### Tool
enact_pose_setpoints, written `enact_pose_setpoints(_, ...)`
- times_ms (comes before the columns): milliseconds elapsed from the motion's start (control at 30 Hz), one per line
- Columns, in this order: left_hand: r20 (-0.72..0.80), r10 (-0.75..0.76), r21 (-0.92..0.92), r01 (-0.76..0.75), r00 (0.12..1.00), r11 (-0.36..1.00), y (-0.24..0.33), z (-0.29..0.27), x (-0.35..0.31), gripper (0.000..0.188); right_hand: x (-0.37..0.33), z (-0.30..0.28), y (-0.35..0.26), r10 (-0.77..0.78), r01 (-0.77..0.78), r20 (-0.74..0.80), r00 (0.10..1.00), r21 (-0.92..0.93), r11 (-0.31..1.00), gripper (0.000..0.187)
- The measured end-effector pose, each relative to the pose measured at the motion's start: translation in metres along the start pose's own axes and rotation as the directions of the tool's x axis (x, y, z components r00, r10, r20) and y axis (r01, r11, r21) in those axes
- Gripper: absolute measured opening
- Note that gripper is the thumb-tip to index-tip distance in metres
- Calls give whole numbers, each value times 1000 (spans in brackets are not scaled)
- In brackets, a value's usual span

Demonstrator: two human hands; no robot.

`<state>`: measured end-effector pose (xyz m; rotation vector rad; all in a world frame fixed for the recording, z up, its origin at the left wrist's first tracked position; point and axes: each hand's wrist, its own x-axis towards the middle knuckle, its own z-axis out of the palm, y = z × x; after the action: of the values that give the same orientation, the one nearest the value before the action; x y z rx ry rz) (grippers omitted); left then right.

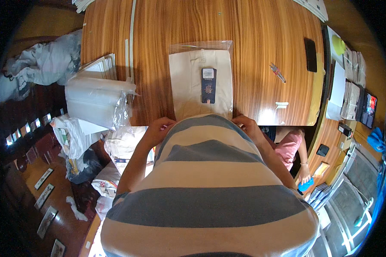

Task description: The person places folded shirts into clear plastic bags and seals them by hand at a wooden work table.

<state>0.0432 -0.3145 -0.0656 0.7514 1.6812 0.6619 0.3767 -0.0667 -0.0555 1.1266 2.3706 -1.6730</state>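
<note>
A folded cream garment (186,81) lies in a clear plastic bag (216,44) in the middle of the table, straight ahead of me. On the garment sits a dark blue hang tag (207,92) with a white label at its far end. My left hand (162,125), its fingers curled, pinches at the bag's near left corner. Across from it, my right hand (245,124) is closed at the near right corner. The striped shirt hides the bag's near end and some of my fingertips.
Left of the bag, a stack of clear plastic bags (94,100) lies on the table. Red-handled thread snips (278,73) and a black phone (310,55) are at the right. Another person's hand (304,174) rests on something blue beyond my right arm.
</note>
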Motion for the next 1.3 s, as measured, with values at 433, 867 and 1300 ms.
enact_pose_setpoints(433, -16, 584, 646, -438, 811, 625, 124, 40, 89, 29, 36, 32, -22, 259, -25, -299, 918, 609, 793, 22)
enact_pose_setpoints(867, 209, 698, 556, -670, 685, 492, 135, 47, 36, 81, 104, 69, -39, 289, -84, -241, 927, 616, 784, 39)
enact_pose_setpoints(1300, 247, 778, 802, -572, 578, 171, 24, 50, 66, 67, 61, 75, -35, 369, -201, -157, 916, 616, 762, 26)
